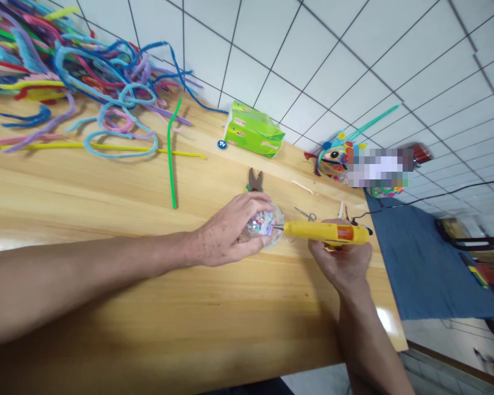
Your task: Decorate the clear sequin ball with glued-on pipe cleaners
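We are at a wooden tabletop (pixel 247 307) beside a white tiled wall (pixel 296 60). The clear rounded container (pixel 276 215), with colourful bits showing, sits around the middle of the wood; the thin metal tip of our yellow tool (pixel 325 232) reaches it. Pliers (pixel 255 181) lie just beyond our left fingers, small scissors (pixel 307 215) near the tool. Farther out, a green packet (pixel 255 130) lies towards the wall, and fuzzy stems (pixel 119 104) heap at far left. Wood stretches broadly between our forearms to the near edge; the right edge, beside a blue mat (pixel 428 258), leaves our right side narrower room. Our left hand (pixel 226 233) grips the container, palm down, fingers curved over it. Our right hand (pixel 346 260) closes around the tool, held almost level, its forearm angling up from the near edge.
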The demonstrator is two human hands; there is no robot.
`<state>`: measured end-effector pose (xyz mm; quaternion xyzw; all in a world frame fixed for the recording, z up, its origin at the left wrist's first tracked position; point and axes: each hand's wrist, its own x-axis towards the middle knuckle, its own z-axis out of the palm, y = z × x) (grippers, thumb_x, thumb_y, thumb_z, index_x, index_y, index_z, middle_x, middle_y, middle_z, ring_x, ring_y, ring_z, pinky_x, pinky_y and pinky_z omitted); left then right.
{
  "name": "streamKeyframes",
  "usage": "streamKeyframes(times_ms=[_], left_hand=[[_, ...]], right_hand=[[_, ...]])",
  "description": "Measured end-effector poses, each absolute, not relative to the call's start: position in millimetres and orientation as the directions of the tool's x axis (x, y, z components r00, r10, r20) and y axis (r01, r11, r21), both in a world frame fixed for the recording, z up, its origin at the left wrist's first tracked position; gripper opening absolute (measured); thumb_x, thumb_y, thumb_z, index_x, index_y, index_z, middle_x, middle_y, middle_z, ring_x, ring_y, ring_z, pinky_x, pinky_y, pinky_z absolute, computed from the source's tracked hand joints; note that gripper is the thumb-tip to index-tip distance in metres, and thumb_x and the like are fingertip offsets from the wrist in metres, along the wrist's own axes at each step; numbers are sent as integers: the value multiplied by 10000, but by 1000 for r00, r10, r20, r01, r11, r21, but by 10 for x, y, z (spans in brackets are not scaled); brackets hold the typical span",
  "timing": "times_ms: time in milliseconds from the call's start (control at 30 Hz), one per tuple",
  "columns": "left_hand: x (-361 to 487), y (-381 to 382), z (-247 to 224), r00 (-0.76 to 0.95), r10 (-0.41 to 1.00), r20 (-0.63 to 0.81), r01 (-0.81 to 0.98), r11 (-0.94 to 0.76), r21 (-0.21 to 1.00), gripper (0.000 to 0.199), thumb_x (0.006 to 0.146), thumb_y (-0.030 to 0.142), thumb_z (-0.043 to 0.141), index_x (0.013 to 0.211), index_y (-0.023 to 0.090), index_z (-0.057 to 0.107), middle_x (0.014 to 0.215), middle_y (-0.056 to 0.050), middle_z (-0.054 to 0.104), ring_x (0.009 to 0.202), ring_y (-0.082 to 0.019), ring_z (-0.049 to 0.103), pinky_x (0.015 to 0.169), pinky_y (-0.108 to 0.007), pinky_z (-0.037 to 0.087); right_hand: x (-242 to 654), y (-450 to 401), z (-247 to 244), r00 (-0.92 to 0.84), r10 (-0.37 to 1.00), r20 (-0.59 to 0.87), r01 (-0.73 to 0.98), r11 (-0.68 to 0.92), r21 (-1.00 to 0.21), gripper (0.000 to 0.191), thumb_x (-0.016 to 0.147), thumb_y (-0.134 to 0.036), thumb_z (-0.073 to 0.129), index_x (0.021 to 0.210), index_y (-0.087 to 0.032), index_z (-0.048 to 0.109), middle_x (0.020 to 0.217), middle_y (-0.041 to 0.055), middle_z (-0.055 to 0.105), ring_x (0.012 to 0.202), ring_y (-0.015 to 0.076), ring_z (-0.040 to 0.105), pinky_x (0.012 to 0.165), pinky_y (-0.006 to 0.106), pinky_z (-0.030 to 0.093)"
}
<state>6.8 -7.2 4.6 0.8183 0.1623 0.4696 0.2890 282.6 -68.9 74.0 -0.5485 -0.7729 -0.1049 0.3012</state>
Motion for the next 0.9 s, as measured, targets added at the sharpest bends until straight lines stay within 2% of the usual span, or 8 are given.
streamKeyframes(times_ms=[100,200,400,700,833,900], left_hand=[[73,-66,45,508,547,666,-3,-771,637,499,1006,262,662,1454,227,443,1411,-172,634,1434,-358,566,1166,-625,542],[76,-62,36,504,551,665,-4,-769,640,495,1004,258,663,1450,228,450,1417,-173,632,1432,-354,570,1164,-624,541],[70,-69,32,509,550,662,-6,-767,642,513,996,256,667,1462,230,453,1417,-162,640,1445,-348,565,1170,-616,535],[57,-70,48,521,559,645,7,-758,652,499,1006,266,655,1459,235,448,1429,-164,629,1444,-350,563,1172,-622,537],[46,-70,52,527,564,636,16,-755,656,480,1018,272,643,1456,231,450,1432,-169,623,1451,-348,559,1183,-616,531],[41,-73,53,529,565,633,18,-753,658,482,1016,275,648,1454,223,453,1432,-177,618,1456,-349,556,1187,-604,531]], right_hand=[[2818,-683,758,-269,770,578,890,428,-155,92,839,-175,686,895,-247,699,788,-3,804,653,189,772,607,272,602],[2823,-680,740,-255,757,602,903,408,-131,103,831,-176,685,911,-238,705,805,12,814,658,195,775,596,273,597],[2829,-680,704,-180,809,560,908,356,-223,113,822,-194,691,914,-252,722,779,-16,799,646,194,761,602,290,600],[2832,-664,707,-173,813,556,912,346,-222,78,818,-233,699,888,-246,731,794,2,800,642,185,741,594,281,590],[2808,-679,688,-119,829,546,910,311,-273,113,798,-239,691,895,-238,749,778,-6,792,610,171,714,558,261,561],[2809,-671,723,-54,841,539,897,278,-344,93,793,-254,716,877,-231,747,749,-8,776,600,171,699,550,259,545]])
